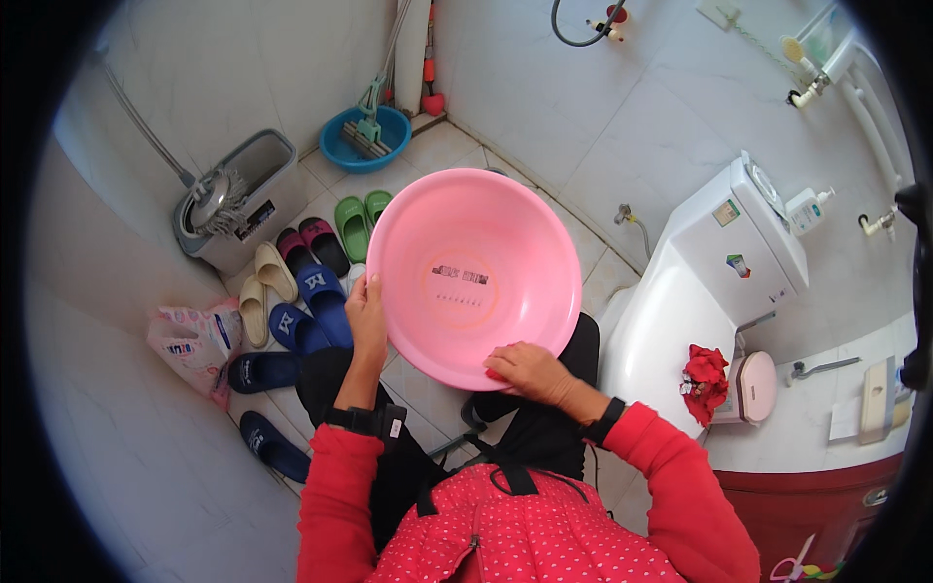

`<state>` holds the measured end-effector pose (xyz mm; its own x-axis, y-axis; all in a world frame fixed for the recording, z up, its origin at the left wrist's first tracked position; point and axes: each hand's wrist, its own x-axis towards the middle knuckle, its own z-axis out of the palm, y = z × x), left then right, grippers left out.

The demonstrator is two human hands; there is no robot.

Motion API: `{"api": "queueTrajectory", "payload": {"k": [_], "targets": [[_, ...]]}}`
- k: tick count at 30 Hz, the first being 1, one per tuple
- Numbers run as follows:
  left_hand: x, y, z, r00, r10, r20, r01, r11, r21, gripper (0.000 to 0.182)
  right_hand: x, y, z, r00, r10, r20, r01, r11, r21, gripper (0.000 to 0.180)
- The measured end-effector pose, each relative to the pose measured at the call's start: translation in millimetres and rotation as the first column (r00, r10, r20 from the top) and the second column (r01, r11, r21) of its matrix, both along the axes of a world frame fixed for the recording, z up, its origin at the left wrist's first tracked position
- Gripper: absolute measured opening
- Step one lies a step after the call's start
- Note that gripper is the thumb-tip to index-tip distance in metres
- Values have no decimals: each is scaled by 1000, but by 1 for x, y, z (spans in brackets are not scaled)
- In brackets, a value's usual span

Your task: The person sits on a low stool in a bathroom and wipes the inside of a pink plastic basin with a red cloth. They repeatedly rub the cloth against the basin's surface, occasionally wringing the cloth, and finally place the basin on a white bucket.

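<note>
A large pink plastic basin is held tilted in front of me, its inside facing up towards me. My left hand grips the rim at its left side, thumb over the edge. At the near right rim, my right hand presses a red cloth against the inner wall. Most of that cloth is hidden under the fingers. Dark printed marks show on the basin's bottom, and no water is visible in it.
Left, several slippers line the tiled floor by a grey mop bucket and a plastic bag. A blue basin holds a sponge mop. On the right stands a white toilet with a red cloth flower.
</note>
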<state>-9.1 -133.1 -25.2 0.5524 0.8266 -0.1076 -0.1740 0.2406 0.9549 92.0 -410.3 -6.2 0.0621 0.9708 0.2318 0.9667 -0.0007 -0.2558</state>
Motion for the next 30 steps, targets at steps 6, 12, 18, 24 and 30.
{"api": "queueTrajectory", "payload": {"k": [6, 12, 18, 24, 30], "targets": [[-6, 0, -7, 998, -27, -52, 35, 988, 148, 31, -70, 88, 9, 914, -326, -241, 339, 941, 14, 44], [-7, 0, -7, 996, 68, -54, -54, 975, 217, 28, -75, 118, 10, 871, -343, -352, 365, 931, -3, 52], [-6, -2, -4, 992, 67, -108, -48, 985, 168, 25, -19, 22, 5, 980, 64, -188, -62, 998, 18, 54], [-5, -3, 0, 998, 43, -37, -40, 996, 75, 26, 28, -28, 7, 999, 6, 54, -10, 998, 67, 32], [-9, -4, 1, 998, 17, -68, -10, 994, 110, 28, -51, 44, 9, 977, -199, -77, 199, 980, -11, 38]]}}
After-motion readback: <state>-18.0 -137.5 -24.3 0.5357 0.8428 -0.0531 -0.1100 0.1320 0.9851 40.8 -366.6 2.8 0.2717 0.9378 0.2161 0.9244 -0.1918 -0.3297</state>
